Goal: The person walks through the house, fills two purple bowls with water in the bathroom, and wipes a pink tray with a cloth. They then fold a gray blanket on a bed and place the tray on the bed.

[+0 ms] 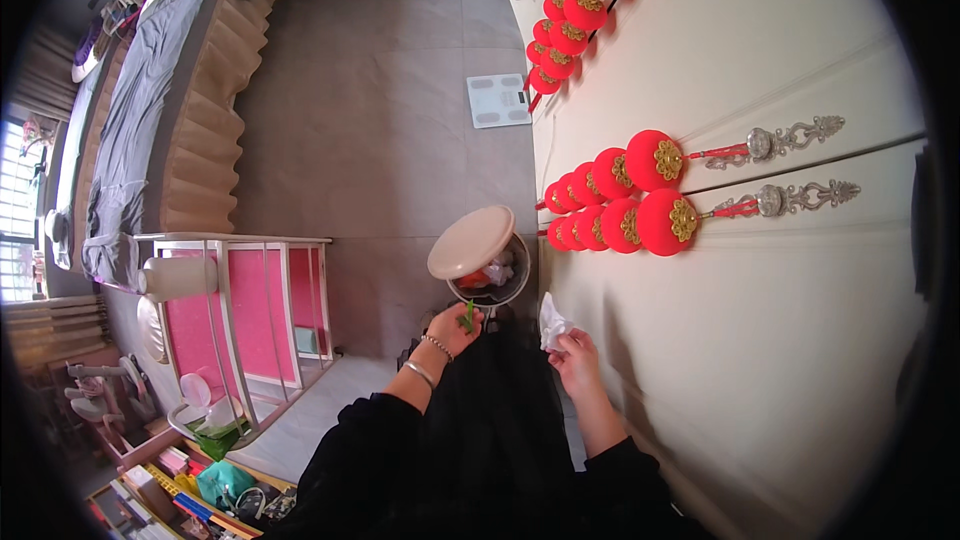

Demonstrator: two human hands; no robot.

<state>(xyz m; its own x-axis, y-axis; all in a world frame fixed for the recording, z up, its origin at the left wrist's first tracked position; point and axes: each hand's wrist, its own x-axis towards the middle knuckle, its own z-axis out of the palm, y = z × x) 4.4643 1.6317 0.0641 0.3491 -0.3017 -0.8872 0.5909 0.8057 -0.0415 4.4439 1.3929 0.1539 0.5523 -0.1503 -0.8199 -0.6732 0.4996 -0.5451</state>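
Note:
My left hand (453, 330) is closed on a small green piece (468, 316), too small to name surely, just at the near side of a trash can. That trash can (524, 285) stands on the floor with its cream lid (472, 242) tipped up, and crumpled waste (494, 271) shows inside. A bracelet and a bangle circle my left wrist. To the right, my right hand (574, 356) pinches a crumpled white tissue (552, 323) beside the cabinet doors.
Cream cabinet doors (760, 310) line the right, hung with red lantern strings (668, 221). A white scale (498, 101) lies on the grey floor. Left are a bed (190, 140), a pink-shelved white cart (265, 310) and a crate of odds and ends (190, 485).

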